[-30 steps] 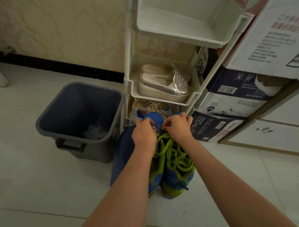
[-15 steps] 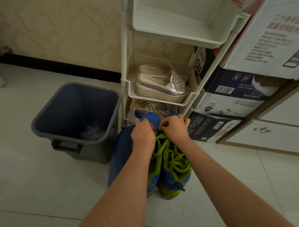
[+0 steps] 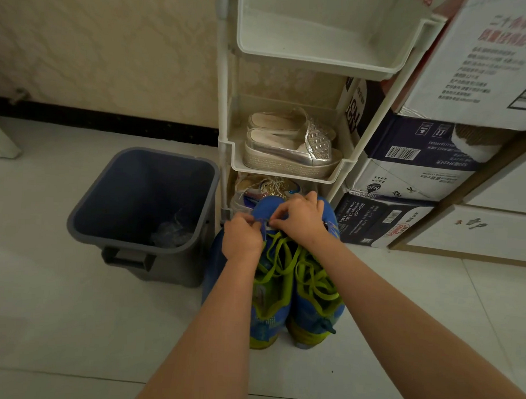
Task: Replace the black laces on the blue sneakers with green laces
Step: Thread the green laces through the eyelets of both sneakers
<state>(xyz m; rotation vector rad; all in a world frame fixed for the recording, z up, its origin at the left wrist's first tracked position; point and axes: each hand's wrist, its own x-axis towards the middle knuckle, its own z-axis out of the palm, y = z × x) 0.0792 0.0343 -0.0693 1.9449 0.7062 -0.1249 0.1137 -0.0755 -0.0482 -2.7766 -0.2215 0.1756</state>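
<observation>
1. The blue sneakers (image 3: 312, 317) stand side by side on the pale tiled floor (image 3: 55, 311), just toward 6 o'clock from the middle of the view, with their heels toward the person.
2. Green laces (image 3: 283, 260) lie loose and tangled across the tops of both shoes.
3. The left hand (image 3: 242, 237) is at the 12 o'clock end of the pair, fingers curled, with its fingertips pinching a small blue strip (image 3: 264, 225).
4. The right hand (image 3: 300, 219), at 3 o'clock from the left hand, is also curled. Its thumb and forefinger pinch the same strip, and the two hands almost touch.
5. I cannot tell what the strip is.
6. A grey bin (image 3: 86, 221) stands at 10 o'clock from the sneakers, with some clear plastic at its bottom.
7. A white rack (image 3: 225, 143) rises at 12 o'clock. Silver platform shoes (image 3: 288, 153) sit on its middle shelf.
8. Stacked cardboard boxes (image 3: 407, 175) stand at 2 o'clock, beside the rack.
</observation>
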